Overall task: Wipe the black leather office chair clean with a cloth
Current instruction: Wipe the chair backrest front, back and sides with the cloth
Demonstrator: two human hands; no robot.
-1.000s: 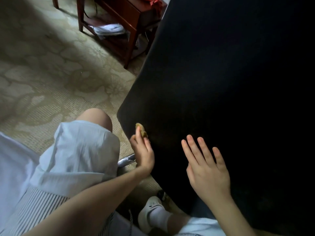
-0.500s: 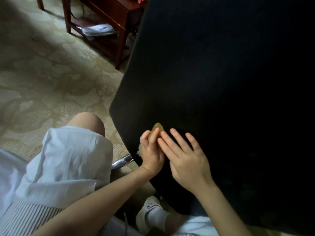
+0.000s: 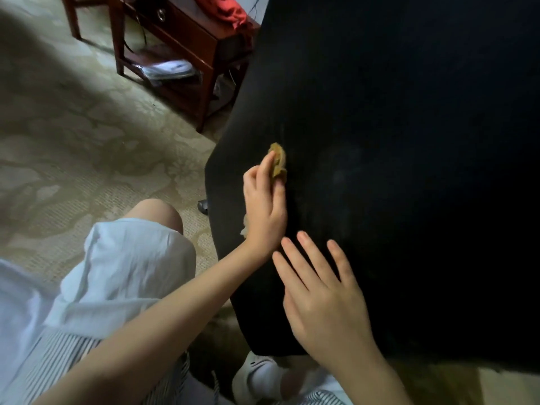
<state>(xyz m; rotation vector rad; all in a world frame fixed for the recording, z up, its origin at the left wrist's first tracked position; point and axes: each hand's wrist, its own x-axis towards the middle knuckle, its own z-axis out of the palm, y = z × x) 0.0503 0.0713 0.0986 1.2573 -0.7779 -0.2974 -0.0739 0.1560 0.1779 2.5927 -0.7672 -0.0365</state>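
i see my left hand (image 3: 264, 209) gripping a small yellowish cloth (image 3: 278, 160) and pressing it against the black chair (image 3: 394, 127), close to the chair's left edge. a pale bit of the cloth pokes out under the palm. my right hand (image 3: 324, 299) lies just nearer, fingers straight and spread flat on the leather, holding nothing. a wooden table (image 3: 187, 33) stands far left on the carpet (image 3: 73, 141).

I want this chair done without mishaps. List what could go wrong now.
The cloth is bunched small in the left hand, so it may leave patches of the chair unwiped. The right hand only lies flat on the leather; a hard push could shift the chair toward the nearby wooden table.
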